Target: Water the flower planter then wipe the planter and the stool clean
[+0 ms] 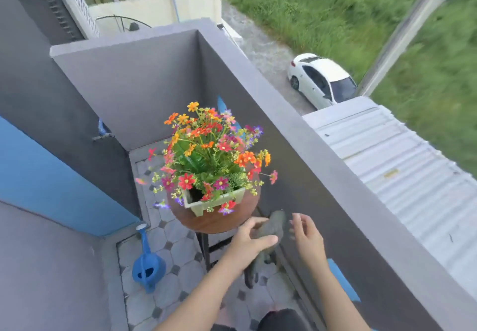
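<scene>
A pale green planter (215, 203) full of orange, red and purple flowers (206, 155) stands on the round brown seat of a stool (206, 221) with dark legs. Just in front of the stool's near edge, my left hand (249, 240) is shut on a grey cloth (271, 227) that hangs down below the hand. My right hand (307, 240) hovers beside the cloth with its fingers apart, holding nothing. A blue watering can (147, 266) stands on the tiled floor to the left of the stool, away from both hands.
This is a narrow balcony with a patterned tile floor (170, 248). A grey parapet wall (296, 155) runs along the right, close behind the stool. A blue and grey wall (51, 176) with a tap (103, 134) closes the left. Below, outside, are a white car (320, 80) and a metal roof.
</scene>
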Demonstrator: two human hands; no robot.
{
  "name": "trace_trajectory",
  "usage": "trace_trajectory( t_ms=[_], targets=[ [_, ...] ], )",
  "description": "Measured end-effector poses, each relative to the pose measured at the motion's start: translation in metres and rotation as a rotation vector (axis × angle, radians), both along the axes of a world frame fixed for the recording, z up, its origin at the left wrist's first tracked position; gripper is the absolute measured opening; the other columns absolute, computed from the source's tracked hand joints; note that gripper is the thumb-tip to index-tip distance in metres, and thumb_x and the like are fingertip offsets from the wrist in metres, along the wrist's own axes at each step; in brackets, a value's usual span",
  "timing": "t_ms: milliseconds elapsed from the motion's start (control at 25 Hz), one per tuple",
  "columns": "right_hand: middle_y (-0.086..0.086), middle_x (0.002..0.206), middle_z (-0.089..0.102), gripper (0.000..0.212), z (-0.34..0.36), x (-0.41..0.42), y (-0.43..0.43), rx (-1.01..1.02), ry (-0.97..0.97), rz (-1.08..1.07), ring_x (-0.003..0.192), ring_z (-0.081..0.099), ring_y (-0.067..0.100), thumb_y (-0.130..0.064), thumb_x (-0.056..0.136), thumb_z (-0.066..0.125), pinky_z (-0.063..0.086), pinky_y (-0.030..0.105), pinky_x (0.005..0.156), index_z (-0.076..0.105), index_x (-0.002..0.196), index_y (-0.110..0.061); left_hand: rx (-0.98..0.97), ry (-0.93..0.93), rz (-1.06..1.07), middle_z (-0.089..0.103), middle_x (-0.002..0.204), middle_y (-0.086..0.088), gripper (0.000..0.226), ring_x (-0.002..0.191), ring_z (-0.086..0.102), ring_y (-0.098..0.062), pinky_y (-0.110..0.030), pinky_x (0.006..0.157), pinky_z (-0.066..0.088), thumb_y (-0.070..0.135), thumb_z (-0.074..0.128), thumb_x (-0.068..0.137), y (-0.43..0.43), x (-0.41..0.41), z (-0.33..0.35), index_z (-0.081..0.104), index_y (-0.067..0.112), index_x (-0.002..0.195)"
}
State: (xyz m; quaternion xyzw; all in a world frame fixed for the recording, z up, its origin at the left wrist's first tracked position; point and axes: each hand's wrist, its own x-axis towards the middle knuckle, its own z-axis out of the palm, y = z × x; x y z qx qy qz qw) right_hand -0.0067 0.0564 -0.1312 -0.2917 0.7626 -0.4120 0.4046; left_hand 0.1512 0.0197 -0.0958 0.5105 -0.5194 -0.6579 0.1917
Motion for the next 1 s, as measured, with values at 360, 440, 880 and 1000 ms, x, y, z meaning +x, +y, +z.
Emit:
trace_trajectory(
  t_ms=[360,440,880,1000],
  targets=[
    [0.012,0.106,0.073,0.024,0.101,-0.086,0.025,-0.379,-0.552,-0.222,0.088,0.070,0.018,-0.029,0.094,0.053,0.054,0.033,0.077,0.063,0.113,-0.019,-0.051,0.198,-0.067,0.069,0.106,-0.006,0.018,0.097,0.065,-0.017,-0.036,0.091,0.051,0.022,0.062,0.088,-0.025,-0.127,0.063,0.052,0.016,0.102],
    [0.006,0.110,0.072,0.033,0.114,-0.101,0.032,-0.412,-0.485,-0.190,0.089,0.070,0.018,-0.029,0.090,0.057,0.053,0.032,0.074,0.056,0.123,-0.031,-0.149,0.107,-0.121,0.065,0.108,0.003,0.012,0.099,0.061,-0.009,-0.028,0.086,0.048,0.032,0.056,0.091,-0.029,-0.143,0.070,0.050,0.027,0.100],
    [0.014,0.093,0.071,0.047,0.134,-0.149,0.067,-0.316,-0.204,-0.268,0.067,0.065,0.027,0.002,0.090,0.056,0.050,0.021,0.045,0.060,0.125,-0.029,-0.286,-0.021,-0.410,0.072,0.103,-0.003,0.023,0.097,0.066,-0.019,-0.036,0.088,0.051,0.034,0.050,0.093,-0.053,-0.183,0.079,0.067,0.022,0.102],
    [0.016,0.084,0.062,0.046,0.120,-0.173,0.069,-0.116,-0.051,-0.245,0.059,0.055,0.026,-0.004,0.090,0.054,0.041,0.021,0.035,0.057,0.127,-0.032,-0.303,-0.113,-0.574,0.072,0.101,-0.001,0.022,0.095,0.066,-0.017,-0.035,0.087,0.052,0.030,0.049,0.094,-0.063,-0.207,0.070,0.068,0.021,0.103]
  ],
)
